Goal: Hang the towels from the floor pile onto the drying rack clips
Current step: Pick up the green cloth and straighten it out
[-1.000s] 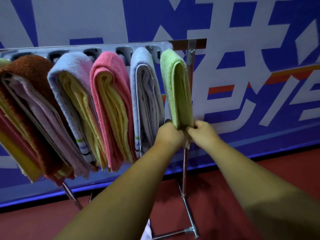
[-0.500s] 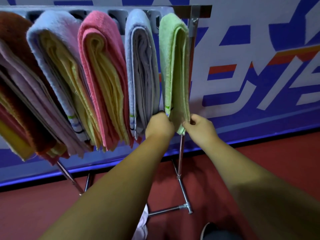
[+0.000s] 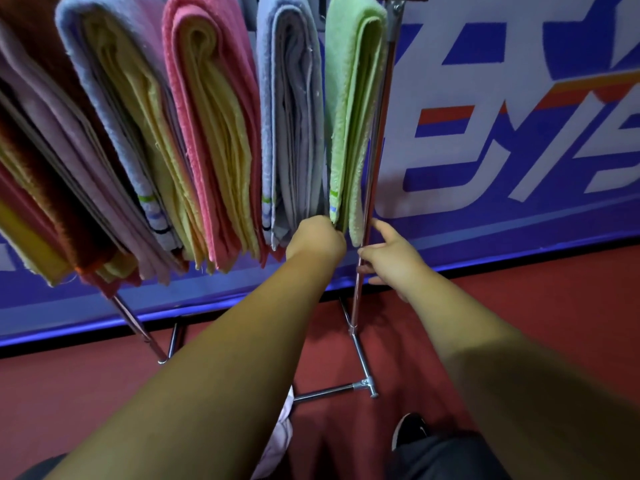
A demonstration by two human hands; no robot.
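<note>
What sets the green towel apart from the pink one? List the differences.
The green towel hangs thin and alone at the rack's right end, by the upright post; the pink towel hangs mid-rack, thicker, wrapped round a yellow towel. The left hand grips the green towel's lower edge; no hand touches the pink towel. Both hang folded.

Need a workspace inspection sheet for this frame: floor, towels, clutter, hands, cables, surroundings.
Surface: red floor.
Job's things: green towel hangs at the right end of the drying rack; grey-blue towel, pink towel and more hang to its left; white cloth on the floor, mostly hidden by the left arm.
Clutter: nothing seen.
Hands: left hand grips the green towel's bottom edge; right hand open, fingers spread beside the rack's post, off the towel.
Cables: nothing seen.
Surroundings: blue-and-white banner wall behind; dark shoe at the bottom.
</note>
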